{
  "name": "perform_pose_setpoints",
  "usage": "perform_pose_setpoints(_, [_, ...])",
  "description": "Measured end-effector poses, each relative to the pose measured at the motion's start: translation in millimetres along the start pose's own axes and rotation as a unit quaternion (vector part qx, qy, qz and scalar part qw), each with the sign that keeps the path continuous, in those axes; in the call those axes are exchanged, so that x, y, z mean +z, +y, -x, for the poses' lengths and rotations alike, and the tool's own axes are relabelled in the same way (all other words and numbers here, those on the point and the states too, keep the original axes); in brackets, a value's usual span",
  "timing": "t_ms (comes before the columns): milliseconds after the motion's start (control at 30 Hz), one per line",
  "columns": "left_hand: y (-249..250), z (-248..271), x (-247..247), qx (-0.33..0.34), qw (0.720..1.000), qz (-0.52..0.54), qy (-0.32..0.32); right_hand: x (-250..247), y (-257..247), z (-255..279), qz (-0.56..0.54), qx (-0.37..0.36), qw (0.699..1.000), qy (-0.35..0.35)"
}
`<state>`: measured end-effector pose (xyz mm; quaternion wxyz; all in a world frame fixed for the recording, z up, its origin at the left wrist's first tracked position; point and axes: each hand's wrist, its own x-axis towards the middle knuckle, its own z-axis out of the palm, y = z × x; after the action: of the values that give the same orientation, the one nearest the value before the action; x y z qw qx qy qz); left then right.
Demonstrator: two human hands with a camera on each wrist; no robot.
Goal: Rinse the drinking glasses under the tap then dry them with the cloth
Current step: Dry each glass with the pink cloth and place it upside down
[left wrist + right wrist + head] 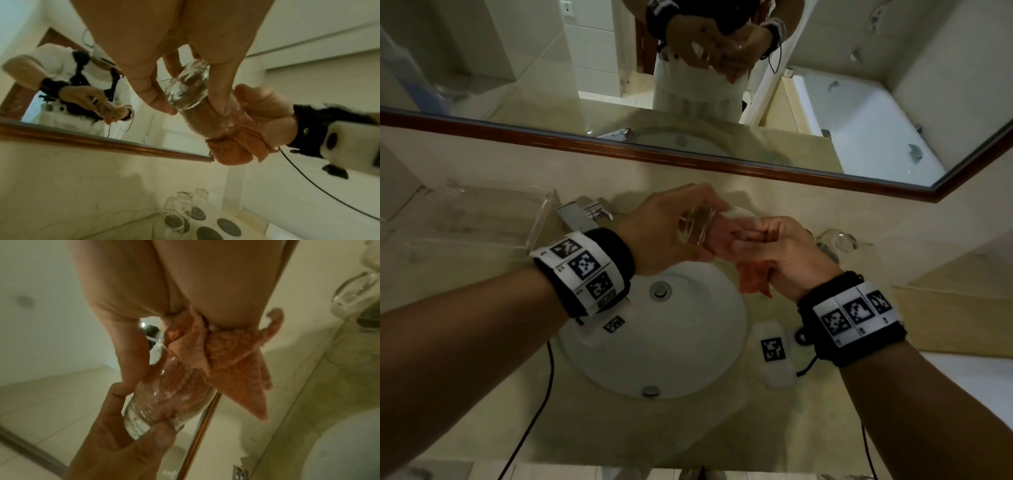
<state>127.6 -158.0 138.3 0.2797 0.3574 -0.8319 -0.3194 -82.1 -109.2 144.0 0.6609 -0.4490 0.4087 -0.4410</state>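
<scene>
L hand (664,233) curled round base of clear wet drinking glass (693,228), held over white round basin (654,342) | R hand (784,253) pinching orange terry cloth (232,146), stuffed inside glass | risk: slippery glass could slip from grip while twisting, drop into basin.

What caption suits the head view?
Over the sink, left hand holds a glass; right hand pushes orange cloth inside.

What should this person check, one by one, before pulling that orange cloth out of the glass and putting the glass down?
1. Left hand grip on the glass: fingers round it, ok.
2. Orange cloth reaches inside the glass: ok.
3. Right hand holds the cloth: ok.
4. Inside fully dry: droplets show on the wall, not ok.
5. Tap turned off: no stream seen, ok.
6. Free coaster beside the other glasses: ok.
</scene>
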Motion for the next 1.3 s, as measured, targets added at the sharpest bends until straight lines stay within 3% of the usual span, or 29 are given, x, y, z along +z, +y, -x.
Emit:
perform_pose_setpoints(67, [-3, -1, 2, 0.058, 0.998, -0.016, 0.013, 2, -1, 2, -0.030, 0.003, 1.000, 0.007])
perform_pose_setpoints(133, [-1, -2, 1, 0.045, 0.999, 0.020, 0.016, 6, -6, 6, -0.021, -0.012, 1.000, 0.009])
perform_pose_setpoints(233, [9, -2, -3, -0.090, 0.981, 0.167, -0.038, 9, -12, 8, 0.069, -0.045, 0.997, 0.016])
perform_pose_setpoints(300, [16, -1, -3, -0.213, 0.930, 0.287, -0.088, 11, -16, 8, 0.142, -0.073, 0.987, 0.022])
perform_pose_setpoints(367, [18, -1, -1, -0.275, 0.903, 0.319, -0.089, 14, -18, 10, 0.189, -0.085, 0.978, 0.018])
perform_pose_setpoints(433, [16, -3, 2, -0.259, 0.917, 0.298, -0.061, 11, -14, 10, 0.212, -0.077, 0.974, 0.023])
perform_pose_setpoints(500, [12, -4, 4, -0.196, 0.946, 0.255, -0.042, 7, -9, 9, 0.208, -0.059, 0.976, 0.040])
perform_pose_setpoints(600, [6, -4, 5, -0.072, 0.994, 0.079, -0.036, 4, -7, 7, 0.091, -0.016, 0.995, 0.039])
perform_pose_setpoints(667, [6, -6, 8, 0.018, 0.999, -0.023, -0.014, 3, -8, 6, 0.011, 0.001, 0.999, 0.052])
perform_pose_setpoints(733, [7, -11, 8, 0.056, 0.998, -0.033, -0.004, 0, -8, 6, -0.013, -0.002, 0.998, 0.065])
perform_pose_setpoints(833, [11, -15, 2, -0.042, 0.995, 0.080, -0.045, 2, -14, 7, 0.019, -0.022, 0.998, 0.054])
perform_pose_setpoints(933, [19, -17, 2, -0.215, 0.934, 0.270, -0.097, 4, -19, 5, 0.081, -0.064, 0.994, 0.043])
perform_pose_setpoints(1033, [24, -19, 2, -0.287, 0.898, 0.325, -0.070, 6, -19, 1, 0.118, -0.082, 0.989, 0.039])
perform_pose_setpoints(1100, [24, -20, 2, -0.264, 0.910, 0.318, -0.046, 7, -23, 3, 0.116, -0.071, 0.990, 0.030])
perform_pose_setpoints(1167, [22, -19, 1, -0.198, 0.940, 0.278, -0.028, 8, -24, 5, 0.118, -0.067, 0.990, 0.024])
perform_pose_setpoints(1300, [16, -13, -4, -0.066, 0.990, 0.123, -0.005, 8, -23, 0, 0.107, -0.037, 0.992, 0.057])
